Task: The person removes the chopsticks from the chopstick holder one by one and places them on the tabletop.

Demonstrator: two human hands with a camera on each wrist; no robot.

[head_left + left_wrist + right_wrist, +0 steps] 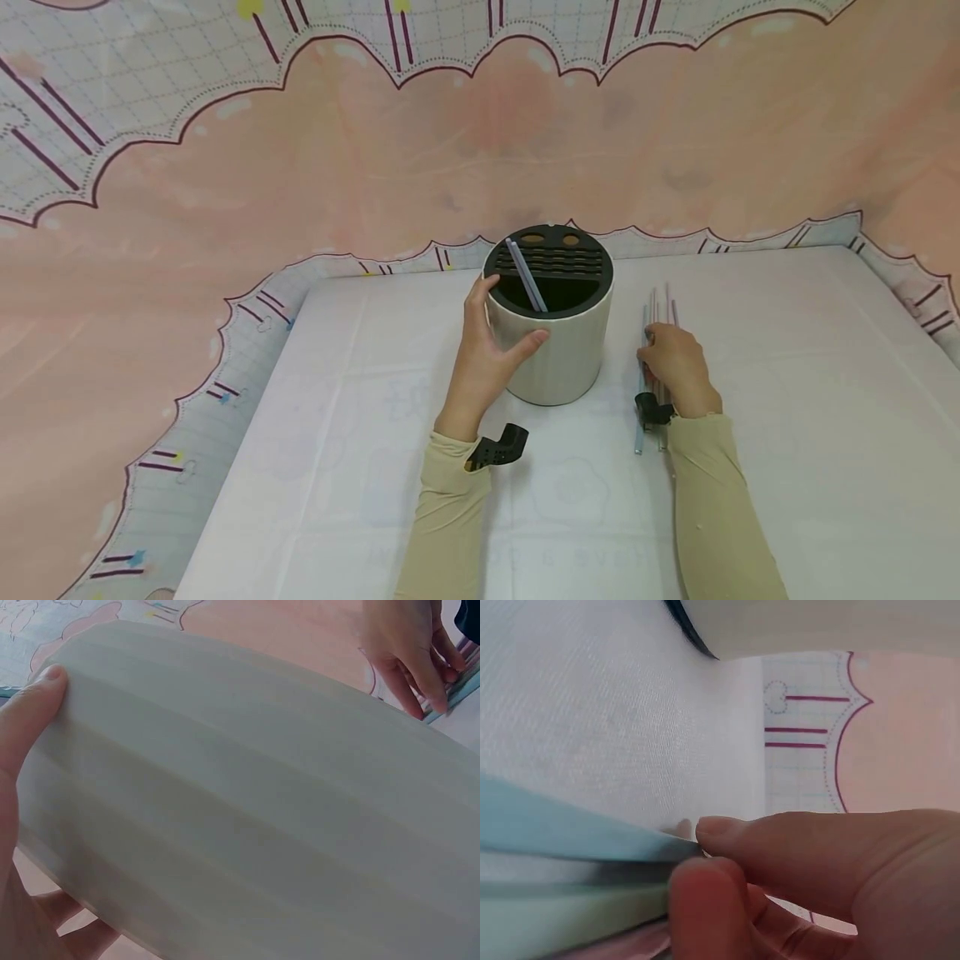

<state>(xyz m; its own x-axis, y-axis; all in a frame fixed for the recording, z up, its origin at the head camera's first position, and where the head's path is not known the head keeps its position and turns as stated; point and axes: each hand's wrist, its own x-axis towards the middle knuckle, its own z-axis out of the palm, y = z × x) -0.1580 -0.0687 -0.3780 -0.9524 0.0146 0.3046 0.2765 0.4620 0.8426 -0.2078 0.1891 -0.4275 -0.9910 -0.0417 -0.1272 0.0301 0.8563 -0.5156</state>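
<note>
My left hand (pixel 483 350) grips a cream cylindrical utensil holder (pixel 558 358) from its left side, thumb across the front and fingers toward the rim. The holder stands upright under a black slotted lid, and two pale lilac sticks (pixel 527 275) lean in its large front opening. Its cream wall (pixel 247 780) fills most of the left wrist view. To the right, my right hand (pixel 677 362) is down over several thin pastel sticks, shaped like chopsticks. Thumb and forefinger pinch a pale blue stick (pixel 577 825) at the near side of the bunch; the palm partly hides the others.
A white-covered table (pixel 360 517) lies under everything, with a scalloped printed border along its back and left edges. Behind it hangs peach patterned cloth (pixel 450 167). Black wrist cameras sit on both sleeves. The holder stands near the table's back edge.
</note>
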